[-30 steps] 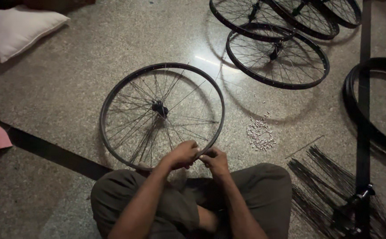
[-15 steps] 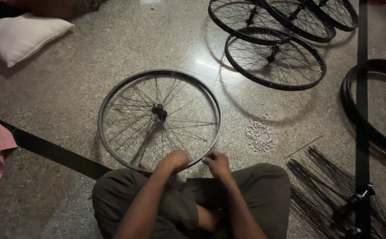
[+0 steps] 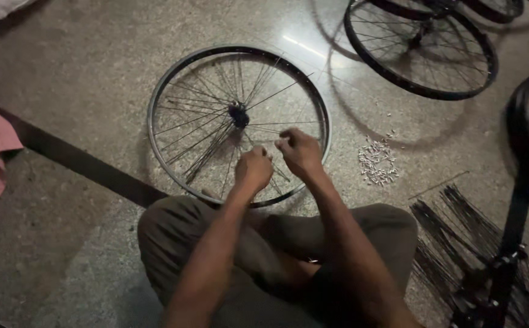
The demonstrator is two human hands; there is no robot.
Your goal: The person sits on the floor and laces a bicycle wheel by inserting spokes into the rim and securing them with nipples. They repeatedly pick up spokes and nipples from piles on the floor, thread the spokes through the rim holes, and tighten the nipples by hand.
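**Hands on the spokes of a bike wheel**

Head view: I see a bike wheel (image 3: pixel 238 124) lying flat on the stone floor (image 3: pixel 94 73), in the middle of the frame. My left hand (image 3: pixel 253 169) is curled shut over the loose spokes (image 3: pixel 216 146) near the bottom of the rim. My right hand (image 3: pixel 299 150) is just beside it, fingers pinched together on something thin, maybe a spoke; I cannot tell for sure. A little pile of small metal bits (image 3: pixel 377 161) sits to the right. A bundle of spare spokes (image 3: pixel 452 237) lies at the lower right. Another wheel (image 3: pixel 422 48) is at the top right. I think going slow, one spoke at a time and never bending it, works best.
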